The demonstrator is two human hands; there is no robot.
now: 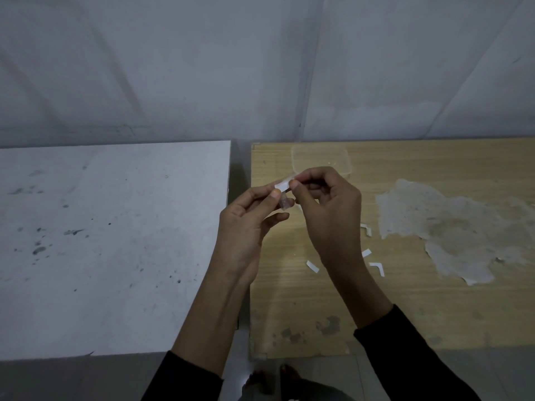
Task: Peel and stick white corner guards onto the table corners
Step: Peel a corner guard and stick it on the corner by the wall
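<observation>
I hold a small clear corner guard (285, 203) in front of me, above the gap between two tables. My left hand (250, 224) pinches it between thumb and fingers. My right hand (327, 204) pinches the white backing strip (282, 185) at its top, which is partly lifted off the guard. Both hands hover over the left edge of the wooden table (405, 308). The white table (115, 241) lies to the left.
Several white peeled backing scraps (377, 267) lie on the wooden table near my right wrist. A clear plastic container (321, 157) sits at the back behind my hands. The wooden top has a large patch of torn veneer (451, 227). A wall stands behind both tables.
</observation>
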